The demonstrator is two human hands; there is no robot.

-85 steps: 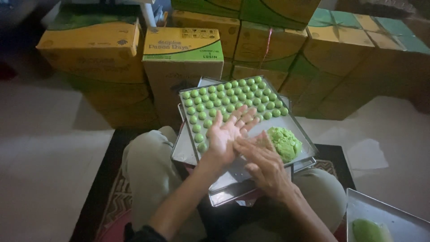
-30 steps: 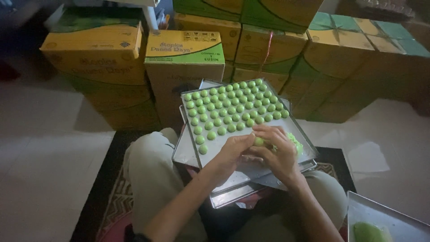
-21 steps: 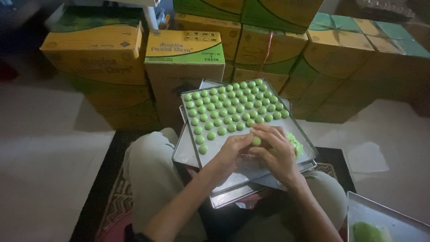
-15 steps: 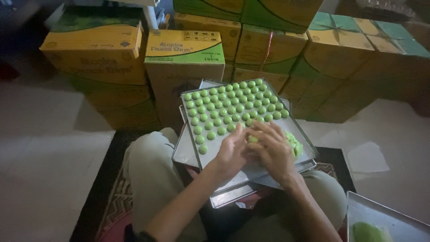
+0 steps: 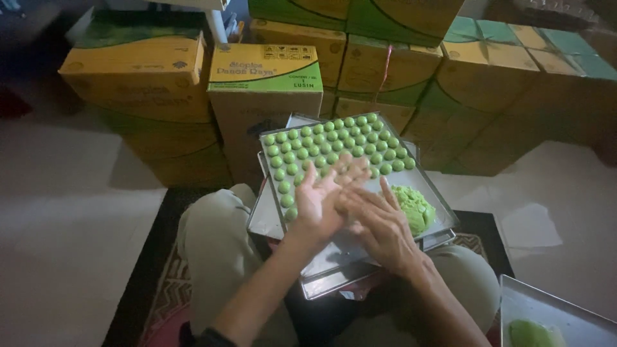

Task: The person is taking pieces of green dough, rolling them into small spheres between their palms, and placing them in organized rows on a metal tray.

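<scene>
Left hand: the left hand (image 5: 321, 199) lies palm up over the near middle of the top tray, fingers spread.
Right hand: the right hand (image 5: 379, 222) is laid palm down across the left palm, fingers straight; whether dough is pressed between the palms cannot be told.
Top tray: a metal tray (image 5: 360, 247) rests tilted on the person's lap; its near left strip is bare metal.
Trays beneath: edges of at least two more trays (image 5: 263, 215) stick out under it.
Dough balls: small green balls (image 5: 334, 144) fill the far half in rows, too many to count surely.
Dough lump: one green lump (image 5: 414, 207) sits by the right rim, just beside the right hand.
Second tray: another tray (image 5: 553, 308) at near right holds a green lump (image 5: 533, 334).
Boxes: yellow-and-green cardboard cartons (image 5: 263, 90) stand stacked along the far side; the one just beyond the tray has a green band with lettering.
Open room: pale floor (image 5: 71, 205) to the left and right lies open.
</scene>
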